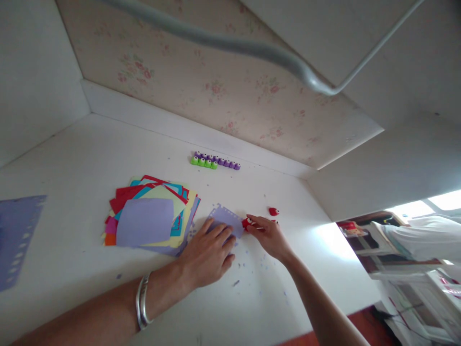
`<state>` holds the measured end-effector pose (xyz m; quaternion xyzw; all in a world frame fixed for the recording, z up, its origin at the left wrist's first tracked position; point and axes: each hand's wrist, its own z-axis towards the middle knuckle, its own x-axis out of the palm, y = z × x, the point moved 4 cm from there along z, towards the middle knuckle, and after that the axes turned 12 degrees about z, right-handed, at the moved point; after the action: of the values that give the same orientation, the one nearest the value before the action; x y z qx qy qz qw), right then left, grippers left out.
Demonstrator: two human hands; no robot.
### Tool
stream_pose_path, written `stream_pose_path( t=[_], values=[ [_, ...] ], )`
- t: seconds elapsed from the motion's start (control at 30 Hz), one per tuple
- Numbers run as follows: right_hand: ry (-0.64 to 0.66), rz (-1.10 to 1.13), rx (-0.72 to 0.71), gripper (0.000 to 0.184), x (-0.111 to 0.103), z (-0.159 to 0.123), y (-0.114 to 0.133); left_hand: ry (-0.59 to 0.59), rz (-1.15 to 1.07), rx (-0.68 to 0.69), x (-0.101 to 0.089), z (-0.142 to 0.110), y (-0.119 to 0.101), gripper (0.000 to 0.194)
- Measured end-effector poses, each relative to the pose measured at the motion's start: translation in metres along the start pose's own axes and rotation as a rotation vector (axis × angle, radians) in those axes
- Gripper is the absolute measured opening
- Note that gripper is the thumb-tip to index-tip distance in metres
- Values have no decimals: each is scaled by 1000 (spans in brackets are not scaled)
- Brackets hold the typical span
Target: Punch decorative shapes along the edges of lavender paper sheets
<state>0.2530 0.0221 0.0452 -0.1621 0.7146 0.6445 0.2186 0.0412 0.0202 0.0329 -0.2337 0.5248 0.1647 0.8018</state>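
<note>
My left hand [207, 252] lies flat with fingers spread on a small purple paper sheet [227, 219] that has holes punched along its edges. My right hand [268, 235] is closed around a small red paper punch [247, 222] set against the right edge of that sheet. A second red punch [273, 211] sits on the white table [72, 182] just beyond my right hand. A silver bangle [142, 300] is on my left wrist.
A stack of coloured paper sheets [149, 214] lies left of my hands. A row of purple and green punches [214, 161] stands near the back wall. A punched purple sheet [16, 235] lies at the far left. Purple paper bits [252, 269] litter the table. Shelves [396, 250] stand beyond the right edge.
</note>
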Motion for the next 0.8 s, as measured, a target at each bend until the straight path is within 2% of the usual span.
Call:
stream_pose_path(
  t=[0.07,0.17,0.27,0.33,0.5,0.63,0.8],
  values=[
    [16,7,-54,32,2,-3,3,-20,-19,8,-3,1,0,32],
    [32,7,-208,27,7,-11,14,-108,-55,-5,-13,2,3,31],
    [15,-60,-375,27,14,-20,24,-232,-76,-96,-23,5,12,30],
    [15,-85,-454,30,21,-24,26,-268,-81,-157,-26,7,19,30],
    [-32,-49,-567,34,38,-30,24,-191,-94,-206,-21,11,26,21],
    [-44,-14,-567,36,47,-29,20,-153,-86,-238,-15,12,30,22],
    [-61,40,-546,36,49,-28,17,-139,-147,-242,-9,13,35,21]
  ],
)
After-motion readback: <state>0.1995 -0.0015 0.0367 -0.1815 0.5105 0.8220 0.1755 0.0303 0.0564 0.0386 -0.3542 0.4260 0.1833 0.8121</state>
